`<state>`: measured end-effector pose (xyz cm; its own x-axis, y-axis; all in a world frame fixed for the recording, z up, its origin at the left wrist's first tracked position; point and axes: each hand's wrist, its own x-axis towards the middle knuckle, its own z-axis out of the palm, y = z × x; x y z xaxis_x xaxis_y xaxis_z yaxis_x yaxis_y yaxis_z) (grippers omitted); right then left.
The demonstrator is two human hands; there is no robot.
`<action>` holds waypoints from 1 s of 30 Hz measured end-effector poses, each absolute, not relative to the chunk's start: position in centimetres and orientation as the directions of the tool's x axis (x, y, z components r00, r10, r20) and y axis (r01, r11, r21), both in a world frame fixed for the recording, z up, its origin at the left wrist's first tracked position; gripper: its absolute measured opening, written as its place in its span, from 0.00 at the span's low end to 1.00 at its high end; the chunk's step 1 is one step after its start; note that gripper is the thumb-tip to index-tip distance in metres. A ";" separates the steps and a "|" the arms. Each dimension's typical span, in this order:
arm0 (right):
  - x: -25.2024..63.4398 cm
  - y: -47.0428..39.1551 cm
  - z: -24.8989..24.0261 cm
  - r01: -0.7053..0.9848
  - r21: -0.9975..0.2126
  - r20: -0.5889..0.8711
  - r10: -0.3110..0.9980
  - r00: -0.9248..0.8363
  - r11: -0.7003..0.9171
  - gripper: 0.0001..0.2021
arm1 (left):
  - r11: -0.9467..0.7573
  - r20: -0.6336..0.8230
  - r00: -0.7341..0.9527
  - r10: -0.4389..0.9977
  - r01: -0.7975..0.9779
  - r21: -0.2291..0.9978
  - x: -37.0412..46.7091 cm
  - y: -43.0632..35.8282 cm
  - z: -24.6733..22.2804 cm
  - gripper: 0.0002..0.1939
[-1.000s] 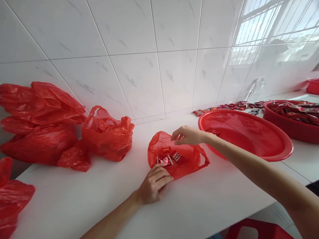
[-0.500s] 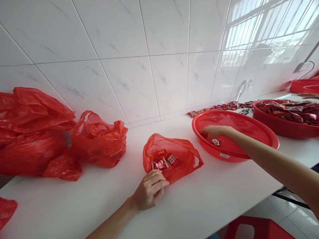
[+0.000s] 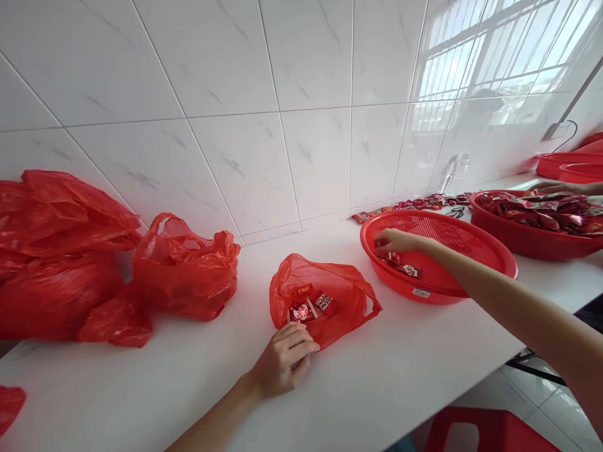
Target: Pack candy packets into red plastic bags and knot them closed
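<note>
My left hand (image 3: 286,358) is closed on the near rim of a red plastic bag (image 3: 351,314), which lies with its mouth open on the white table. Inside the bag are a few small red-and-white packets (image 3: 326,301). My right hand (image 3: 394,241) is inside a red mesh basket (image 3: 471,248), at its left side, with the fingers curled downward. Just below those fingers lie small red packets (image 3: 411,270). Whatever is between the right fingertips is hidden.
Several filled red bags (image 3: 188,276) stand to the left. A red basin (image 3: 527,235) heaped with shiny packets is at the right, with another person's hand (image 3: 558,187) over it. Loose packets (image 3: 424,203) line the tiled wall near a clear bottle (image 3: 456,172). A red stool (image 3: 490,430) is below.
My right hand has risen slightly and shifted left in the basket, showing more of the packets under it. My left hand stays on the bag. The other person's hand has moved over the basin.
</note>
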<state>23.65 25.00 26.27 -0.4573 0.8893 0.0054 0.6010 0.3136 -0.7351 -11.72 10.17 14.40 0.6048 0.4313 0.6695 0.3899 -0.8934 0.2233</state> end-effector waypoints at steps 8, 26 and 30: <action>21.0 22.7 30.6 0.350 -0.882 0.146 0.890 -0.433 0.315 0.24 | -0.903 0.687 0.599 0.412 0.372 0.217 -11.6 10.2 14.4 0.14; 9.4 16.3 20.6 0.452 -0.619 0.104 0.638 -0.763 0.642 0.21 | -0.884 0.751 0.515 0.414 0.424 0.196 -11.4 9.1 15.3 0.11; 8.4 15.5 17.7 0.438 -0.639 0.184 0.679 -0.711 0.632 0.28 | -0.742 0.688 0.398 0.606 0.593 0.311 -11.9 9.4 15.2 0.14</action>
<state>8.36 15.53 17.70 -0.7110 0.6787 0.1839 0.4381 0.6321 -0.6391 -11.91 9.40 15.23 0.3984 0.6063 0.6882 0.5935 -0.7425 0.3106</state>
